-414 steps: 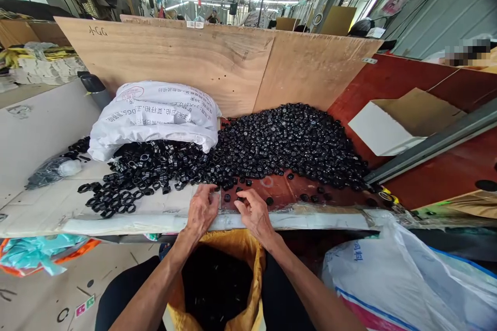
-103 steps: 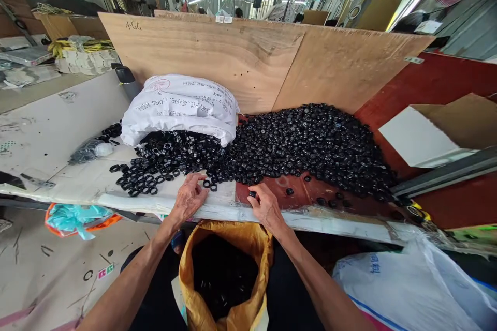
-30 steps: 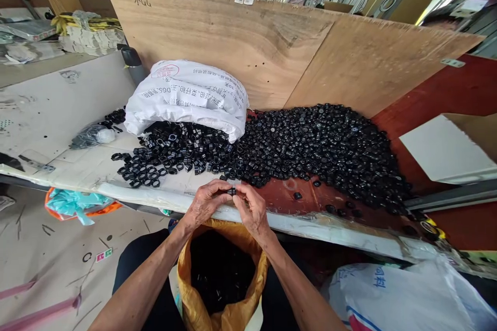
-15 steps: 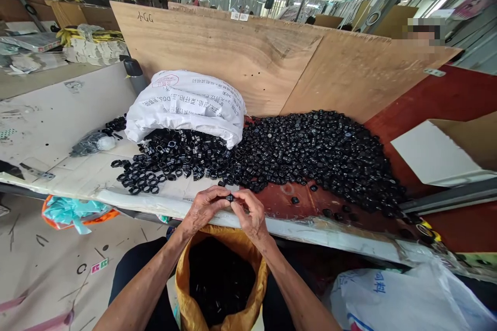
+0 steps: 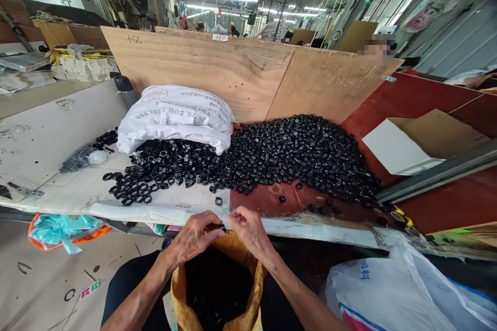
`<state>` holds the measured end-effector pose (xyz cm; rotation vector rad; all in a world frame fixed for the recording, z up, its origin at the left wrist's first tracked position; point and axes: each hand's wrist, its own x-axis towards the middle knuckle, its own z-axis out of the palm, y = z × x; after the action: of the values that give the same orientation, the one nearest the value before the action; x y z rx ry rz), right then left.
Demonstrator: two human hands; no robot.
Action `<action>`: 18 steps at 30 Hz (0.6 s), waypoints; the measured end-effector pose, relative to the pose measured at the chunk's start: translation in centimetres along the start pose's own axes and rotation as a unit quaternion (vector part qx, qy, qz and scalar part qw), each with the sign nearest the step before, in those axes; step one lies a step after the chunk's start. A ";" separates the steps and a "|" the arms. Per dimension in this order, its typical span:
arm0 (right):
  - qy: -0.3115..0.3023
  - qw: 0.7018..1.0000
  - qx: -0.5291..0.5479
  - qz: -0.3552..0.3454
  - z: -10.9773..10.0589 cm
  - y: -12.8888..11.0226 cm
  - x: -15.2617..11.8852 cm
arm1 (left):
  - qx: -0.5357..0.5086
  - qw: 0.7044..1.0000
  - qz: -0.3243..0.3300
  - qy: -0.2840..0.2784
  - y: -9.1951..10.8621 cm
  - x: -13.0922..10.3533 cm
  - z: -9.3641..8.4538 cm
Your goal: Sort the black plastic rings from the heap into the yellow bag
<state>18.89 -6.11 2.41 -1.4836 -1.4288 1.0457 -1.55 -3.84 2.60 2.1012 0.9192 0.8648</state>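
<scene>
My left hand (image 5: 197, 236) is pinched on a small black plastic part (image 5: 221, 227) just above the mouth of a yellow woven sack (image 5: 179, 295). My right hand (image 5: 248, 228) is beside it, fingers curled together; whatever they may hold is hidden. Many small black parts lie in the dark inside of the sack. On the bench in front of me, a heap of black plastic rings (image 5: 143, 186) spreads at the left. A larger pile of black cap-like pieces (image 5: 303, 150) rises at the right. One loose ring (image 5: 218, 200) sits near the bench edge.
A white printed sack (image 5: 174, 119) rests on the rings, before a plywood board (image 5: 194, 62). An open carton (image 5: 399, 150) and a metal bar (image 5: 430, 181) are at the right. A white plastic bag (image 5: 380, 279) stands low right, an orange-rimmed bag (image 5: 34, 243) low left.
Both hands have come down from the bench edge toward the sack's mouth and moved slightly apart. The black part between both hands' fingertips is gone from there; a black part shows in the left hand.
</scene>
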 end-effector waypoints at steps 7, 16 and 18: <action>0.254 0.927 -0.254 -0.109 -3.0 2.8 5.3 | 0.146 0.966 -0.129 0.172 -3.3 4.5 -0.1; 0.176 0.929 -0.274 -0.175 -3.3 5.1 6.1 | 0.220 0.968 -0.075 0.092 -3.0 5.7 3.5; 0.157 0.931 -0.269 -0.189 -3.3 5.0 5.9 | 0.192 0.975 -0.057 0.091 -3.3 5.5 3.4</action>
<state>23.75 -0.44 -1.37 -1.5632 -1.7477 0.1658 2.86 1.15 -0.21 2.2877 1.3844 0.8854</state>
